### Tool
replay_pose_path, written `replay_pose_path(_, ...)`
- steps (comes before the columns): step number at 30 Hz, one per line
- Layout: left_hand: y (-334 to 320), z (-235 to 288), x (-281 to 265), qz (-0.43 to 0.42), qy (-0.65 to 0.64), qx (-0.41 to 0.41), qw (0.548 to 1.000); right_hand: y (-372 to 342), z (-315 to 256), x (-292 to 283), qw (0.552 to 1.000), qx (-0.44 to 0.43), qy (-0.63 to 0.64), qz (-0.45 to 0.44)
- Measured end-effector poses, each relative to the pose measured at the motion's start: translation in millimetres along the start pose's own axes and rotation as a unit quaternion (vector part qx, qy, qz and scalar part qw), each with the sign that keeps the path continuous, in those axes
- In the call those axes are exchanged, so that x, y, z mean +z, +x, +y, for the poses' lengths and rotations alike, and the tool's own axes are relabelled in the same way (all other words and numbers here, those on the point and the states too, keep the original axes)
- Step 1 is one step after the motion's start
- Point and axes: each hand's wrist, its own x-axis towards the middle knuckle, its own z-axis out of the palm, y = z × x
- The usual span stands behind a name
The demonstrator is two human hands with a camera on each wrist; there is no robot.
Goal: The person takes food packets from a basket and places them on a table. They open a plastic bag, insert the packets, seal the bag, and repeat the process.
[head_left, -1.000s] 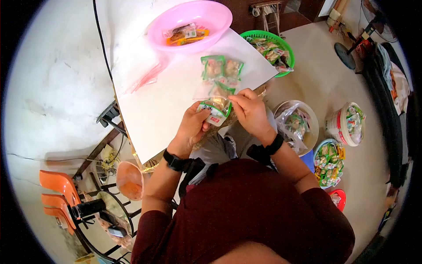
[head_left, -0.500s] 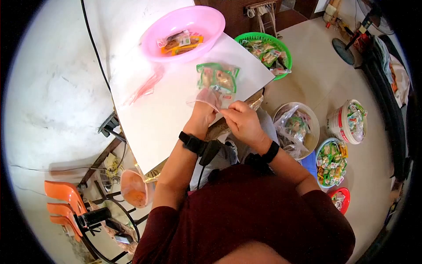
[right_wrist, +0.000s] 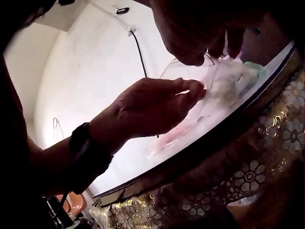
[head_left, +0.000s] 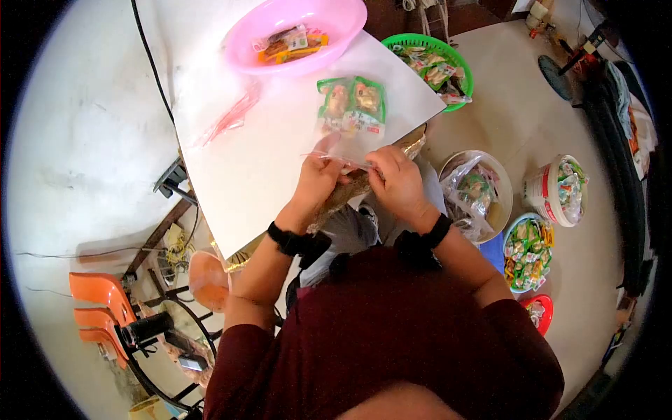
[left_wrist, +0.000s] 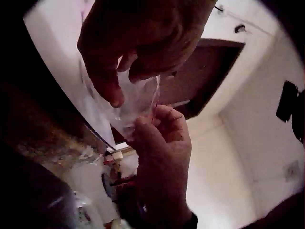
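Note:
A clear plastic bag (head_left: 353, 145) lies over the near edge of the white table, with green-edged food packets (head_left: 351, 98) inside its far end. My left hand (head_left: 316, 183) is at the left of the bag's mouth and pinches the film between thumb and fingers. On the other side, my right hand (head_left: 400, 180) pinches the mouth's edge. In the left wrist view, thin see-through film (left_wrist: 138, 98) stretches between the two hands. The right wrist view shows the left hand (right_wrist: 150, 105) gripping the bag's near edge, the packets blurred behind the film.
On the white table (head_left: 231, 189) stand a pink basin (head_left: 241, 52) with several packets and a flat pile of pink plastic bags (head_left: 231, 120). Beside it on the floor are a green basket (head_left: 467, 77), an open bucket (head_left: 502, 210) and a white bucket (head_left: 540, 196) of packets.
A second ago my left hand held a green-edged packet at the bag's mouth. It went inside the bag, then drew back without the packet. The right hand stayed at the bag's edge.

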Motion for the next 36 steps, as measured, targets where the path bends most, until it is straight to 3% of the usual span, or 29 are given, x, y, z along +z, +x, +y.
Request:
replay_pose_path(1,-11,0,-6,-0.008,0.026,-0.034,0.999,-2,1,1,1.0,0.004,-0.011,-0.003)
replay_pose_path(4,-28,-11,-30,-0.02,0.206,0.062,0.976,-7,2,1,0.999,0.0,-0.045,-0.012)
replay_pose_path(7,-31,-6,-46,-0.007,0.457,0.278,0.845,-11,-1,-6,0.993,-0.062,-0.096,-0.031)
replay_pose_path(10,-28,3,-52,-0.028,0.63,0.36,0.688,-17,3,-4,0.974,-0.135,-0.174,-0.051)
replay_pose_path(13,-14,7,-51,-0.062,0.692,0.34,0.634,-17,1,-1,0.962,-0.131,-0.234,-0.055)
replay_pose_path(15,-6,9,-50,-0.025,0.74,0.313,0.595,-7,-2,-4,0.956,-0.11,-0.269,-0.048)
replay_pose_path(19,10,9,-61,0.022,0.747,0.35,0.565,8,9,-20,0.949,-0.135,-0.275,-0.078)
replay_pose_path(28,7,46,-68,0.031,0.693,0.458,0.556,47,9,-48,0.964,-0.18,-0.173,-0.087)
replay_pose_path(36,22,69,-75,0.064,0.692,0.452,0.559,90,-8,-67,0.959,-0.221,-0.165,-0.069)
